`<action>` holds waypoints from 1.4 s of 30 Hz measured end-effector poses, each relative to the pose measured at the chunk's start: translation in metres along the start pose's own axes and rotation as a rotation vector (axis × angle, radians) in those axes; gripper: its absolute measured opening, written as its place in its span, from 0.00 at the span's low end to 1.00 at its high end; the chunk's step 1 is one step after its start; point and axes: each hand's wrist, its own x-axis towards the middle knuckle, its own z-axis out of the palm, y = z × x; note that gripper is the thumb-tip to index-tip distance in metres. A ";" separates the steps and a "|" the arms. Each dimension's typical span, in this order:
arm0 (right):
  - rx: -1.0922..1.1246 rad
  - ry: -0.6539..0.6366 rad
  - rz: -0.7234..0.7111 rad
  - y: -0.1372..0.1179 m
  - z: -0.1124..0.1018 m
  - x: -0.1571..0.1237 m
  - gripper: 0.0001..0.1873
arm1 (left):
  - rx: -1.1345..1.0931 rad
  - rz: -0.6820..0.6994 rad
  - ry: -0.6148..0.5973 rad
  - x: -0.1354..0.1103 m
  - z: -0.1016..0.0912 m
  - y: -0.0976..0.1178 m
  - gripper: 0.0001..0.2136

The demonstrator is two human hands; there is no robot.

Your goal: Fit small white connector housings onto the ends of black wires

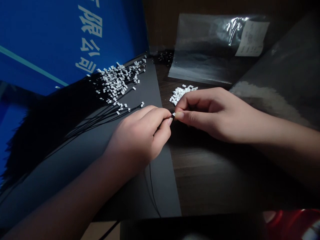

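Note:
My left hand (pixel 138 136) pinches the end of a thin black wire (pixel 165 122) between thumb and fingers. My right hand (pixel 207 113) meets it, holding a tiny white connector (pixel 173 114) between thumb and forefinger at the wire's tip. Just above my right fingers lies a small heap of loose white connectors (pixel 180 94) on the dark wood tabletop (pixel 212 173). To the left, a fan of black wires with white connectors on their ends (pixel 117 83) spreads across a black sheet (pixel 155 190).
A clear plastic bag (pixel 207 50) with a white paper label (pixel 252 38) lies at the back. A blue box (pixel 50 40) with white printed characters stands at the far left. A dark sheet (pixel 282 66) lies at the right, and something red (pixel 292 226) shows at the bottom edge.

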 end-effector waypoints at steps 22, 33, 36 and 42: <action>-0.086 -0.004 -0.023 -0.002 0.000 -0.001 0.09 | 0.098 0.094 -0.007 -0.002 0.001 -0.002 0.13; -0.008 -0.009 0.016 0.000 0.000 0.001 0.08 | 0.197 0.133 -0.008 -0.002 0.001 0.001 0.13; 0.011 -0.009 0.023 0.000 0.001 0.001 0.09 | 0.213 0.130 -0.009 -0.002 0.001 0.001 0.11; 0.051 -0.012 0.032 0.000 0.002 0.001 0.08 | 0.179 0.070 -0.013 -0.002 0.001 0.004 0.11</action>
